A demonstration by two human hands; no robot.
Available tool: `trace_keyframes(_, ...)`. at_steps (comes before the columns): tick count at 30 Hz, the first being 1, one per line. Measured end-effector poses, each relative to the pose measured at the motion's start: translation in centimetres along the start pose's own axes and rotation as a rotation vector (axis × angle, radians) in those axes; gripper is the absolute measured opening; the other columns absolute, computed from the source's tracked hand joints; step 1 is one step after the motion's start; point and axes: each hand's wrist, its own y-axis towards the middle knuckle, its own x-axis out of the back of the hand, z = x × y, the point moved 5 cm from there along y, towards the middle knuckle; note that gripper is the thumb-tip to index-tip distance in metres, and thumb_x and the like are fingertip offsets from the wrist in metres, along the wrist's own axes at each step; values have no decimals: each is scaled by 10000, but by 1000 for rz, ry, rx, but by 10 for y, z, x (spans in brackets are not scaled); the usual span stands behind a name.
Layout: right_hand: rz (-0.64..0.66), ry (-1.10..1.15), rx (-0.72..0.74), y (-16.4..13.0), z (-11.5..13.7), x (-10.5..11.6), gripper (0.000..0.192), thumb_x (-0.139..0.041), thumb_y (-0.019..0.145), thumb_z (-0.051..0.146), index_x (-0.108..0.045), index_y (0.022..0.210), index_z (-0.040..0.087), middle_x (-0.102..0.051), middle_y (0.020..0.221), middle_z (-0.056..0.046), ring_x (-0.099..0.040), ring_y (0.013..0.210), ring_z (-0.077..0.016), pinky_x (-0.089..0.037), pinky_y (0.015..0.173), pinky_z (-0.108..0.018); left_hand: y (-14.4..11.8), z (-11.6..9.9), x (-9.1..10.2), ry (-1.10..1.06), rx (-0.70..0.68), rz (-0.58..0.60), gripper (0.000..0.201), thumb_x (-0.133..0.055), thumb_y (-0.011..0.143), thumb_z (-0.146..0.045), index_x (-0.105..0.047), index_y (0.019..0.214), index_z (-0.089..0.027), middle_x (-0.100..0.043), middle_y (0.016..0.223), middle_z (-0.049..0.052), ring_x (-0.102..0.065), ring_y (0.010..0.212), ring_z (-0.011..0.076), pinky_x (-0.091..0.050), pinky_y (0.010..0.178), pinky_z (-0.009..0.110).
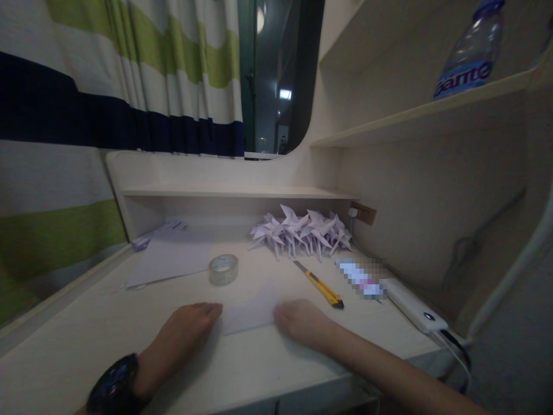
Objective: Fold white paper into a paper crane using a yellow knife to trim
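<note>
A small pale sheet of paper [249, 311] lies flat on the white desk [108, 323] in front of me. My left hand [190, 328], with a dark watch on its wrist, presses palm-down on the sheet's left edge. At the sheet's right edge rests my right hand [302, 323], fingers curled down onto the paper. Both hands touch the sheet and neither lifts it.
A roll of clear tape [223, 269] stands behind the sheet. A yellow utility knife [319, 283] lies to the right, near a white power bank [415, 305] with cables. Several folded paper shapes [302, 230] are heaped at the back. Loose sheets [168, 256] lie back left. A water bottle [470, 52] stands on the shelf.
</note>
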Motion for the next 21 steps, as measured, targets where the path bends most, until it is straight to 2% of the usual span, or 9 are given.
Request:
trace_keyframes(2, 20, 6, -13, 2, 0, 0, 89, -481, 902, 135, -569, 898, 122, -641, 801, -84, -584, 672, -169, -403, 553, -273, 18, -8, -2, -69, 61, -13, 281, -442, 886, -187, -632, 1091, -160, -707, 1019, 132, -665, 909, 240, -500, 826, 359)
trace_keyframes(4, 36, 6, -21, 5, 1, 1, 90, -480, 900, 140, -569, 895, 122, -642, 814, -91, -583, 667, -171, -399, 542, -273, 40, -17, -9, -132, 105, 33, 359, -512, 868, -273, -582, 1192, -137, -668, 1114, 158, -627, 1017, 266, -466, 886, 378)
trace_keyframes(7, 26, -1, -17, 7, 3, 2, 110, -470, 907, 149, -574, 890, 119, -639, 821, -94, -584, 672, -187, -405, 538, -288, 70, -24, -28, -194, 137, 242, 529, -683, 721, -402, -584, 1183, -164, -658, 1058, 127, -627, 962, 270, -470, 827, 335)
trace_keyframes(10, 11, 13, -29, 7, 4, 2, 128, -455, 912, 140, -579, 889, 117, -635, 806, -93, -580, 673, -190, -412, 549, -297, 89, -17, -40, -164, 181, 318, 704, -787, 553, -452, -591, 1161, -155, -633, 1051, 136, -616, 948, 304, -473, 777, 334)
trace_keyframes(15, 7, 36, -79, 5, 3, 0, 151, -439, 925, 147, -577, 870, 124, -628, 767, -85, -572, 656, -183, -417, 563, -299, 100, -7, -53, -202, 198, 384, 859, -837, 442, -446, -559, 1214, -193, -624, 1107, 124, -617, 936, 308, -469, 765, 328)
trace_keyframes(21, -37, 21, -77, 4, 4, -1, 102, -488, 908, 161, -574, 864, 128, -619, 758, -71, -569, 646, -174, -409, 567, -276, 104, -5, -59, -342, 206, 312, 872, -833, 463, -406, -529, 1251, -190, -622, 1161, 108, -607, 982, 290, -449, 807, 313)
